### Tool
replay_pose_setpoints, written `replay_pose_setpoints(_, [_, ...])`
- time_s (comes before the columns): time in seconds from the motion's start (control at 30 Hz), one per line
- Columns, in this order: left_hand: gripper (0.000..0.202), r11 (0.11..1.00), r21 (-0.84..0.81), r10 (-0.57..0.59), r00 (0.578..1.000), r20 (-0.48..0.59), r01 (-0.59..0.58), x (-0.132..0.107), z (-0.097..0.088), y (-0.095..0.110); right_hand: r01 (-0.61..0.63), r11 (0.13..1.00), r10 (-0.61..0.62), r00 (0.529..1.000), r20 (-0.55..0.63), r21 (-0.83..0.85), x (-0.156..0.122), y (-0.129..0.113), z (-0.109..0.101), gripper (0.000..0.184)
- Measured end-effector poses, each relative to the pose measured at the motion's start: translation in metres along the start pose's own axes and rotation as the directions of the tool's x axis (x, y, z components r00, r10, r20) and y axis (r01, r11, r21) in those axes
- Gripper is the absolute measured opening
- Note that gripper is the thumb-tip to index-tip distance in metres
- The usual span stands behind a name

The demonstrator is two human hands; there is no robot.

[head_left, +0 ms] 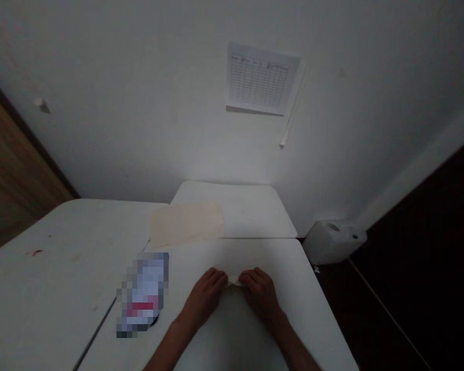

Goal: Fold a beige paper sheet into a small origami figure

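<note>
My left hand [204, 296] and my right hand [260, 293] rest close together on a white folding table [232, 252]. Both pinch a fold of thin, pale cloth or paper [234, 280], which shows between my fingertips and blends into the table top. Farther forward, a flat cream sheet [186, 224] lies across the join between table sections. To the left of my left hand lies an object with a pixelated, unreadable surface [142, 294].
A second white table [62, 257] with reddish marks adjoins on the left, and another section [247, 203] stands against the wall. A white plastic jerrycan [332, 241] sits on the dark floor at right. A printed grid chart [261, 77] hangs on the wall.
</note>
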State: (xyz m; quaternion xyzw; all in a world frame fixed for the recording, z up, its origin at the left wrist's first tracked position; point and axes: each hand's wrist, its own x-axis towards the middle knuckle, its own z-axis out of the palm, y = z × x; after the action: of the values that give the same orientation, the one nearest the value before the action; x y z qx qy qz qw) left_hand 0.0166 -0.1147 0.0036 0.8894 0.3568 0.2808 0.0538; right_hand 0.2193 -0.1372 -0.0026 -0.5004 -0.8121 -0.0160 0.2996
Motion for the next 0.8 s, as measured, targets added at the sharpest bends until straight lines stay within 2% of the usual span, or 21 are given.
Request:
replay_pose_setpoints(0.2, [0.032,0.997,0.026,0.065,0.997,0.036,-0.066,-0.007,-0.004,0.008,-0.003,0.999,0.003,1.000,-0.011,-0.035,-0.001,0.000,0.004,0.021])
replay_pose_setpoints(0.33, [0.028,0.997,0.041,0.066,0.997,0.025,-0.067,-0.010,0.000,0.005,0.014,0.999,-0.014,1.000,0.006,-0.037,-0.003,0.000,0.002,0.021])
replay_pose_setpoints(0.63, [0.025,0.996,0.047,0.069,0.998,0.005,-0.069,-0.013,0.006,0.003,0.036,0.999,-0.037,0.991,0.131,0.011,-0.014,-0.008,-0.023,0.037])
replay_pose_setpoints(0.8, [0.026,0.998,-0.006,0.056,0.998,-0.003,-0.056,-0.013,0.002,0.005,0.035,0.999,-0.038,0.989,0.140,0.025,-0.017,-0.010,-0.026,0.039])
